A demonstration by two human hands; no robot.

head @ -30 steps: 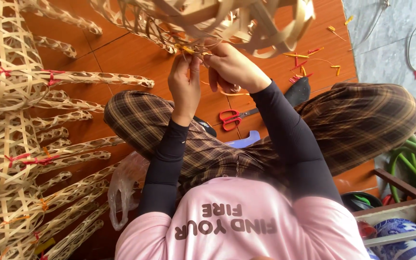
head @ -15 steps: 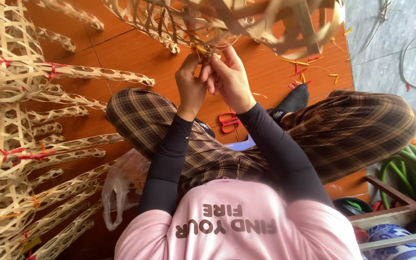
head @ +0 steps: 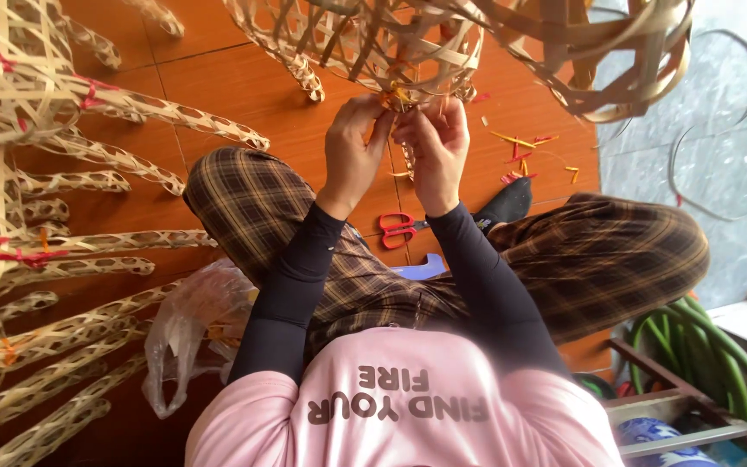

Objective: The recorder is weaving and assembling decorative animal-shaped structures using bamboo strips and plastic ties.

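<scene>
I sit cross-legged on an orange tiled floor (head: 244, 95). A woven bamboo lattice frame (head: 373, 43) hangs in front of me. My left hand (head: 352, 147) and my right hand (head: 436, 147) are raised side by side at its lower edge. Both pinch a small orange-yellow tie strip (head: 396, 97) where the bamboo slats meet. The fingertips of the two hands nearly touch. The knot itself is mostly hidden by my fingers.
Red-handled scissors (head: 398, 229) lie on the floor between my knees. Red and yellow strip scraps (head: 525, 151) lie to the right. Several long woven bamboo pieces (head: 36, 216) fill the left side. A clear plastic bag (head: 188, 333) is by my left thigh; green hoses (head: 719, 355) are at right.
My hands have drawn closer together on the tie at the frame's edge. The frame and hands sit lower and more central in view than a second ago.
</scene>
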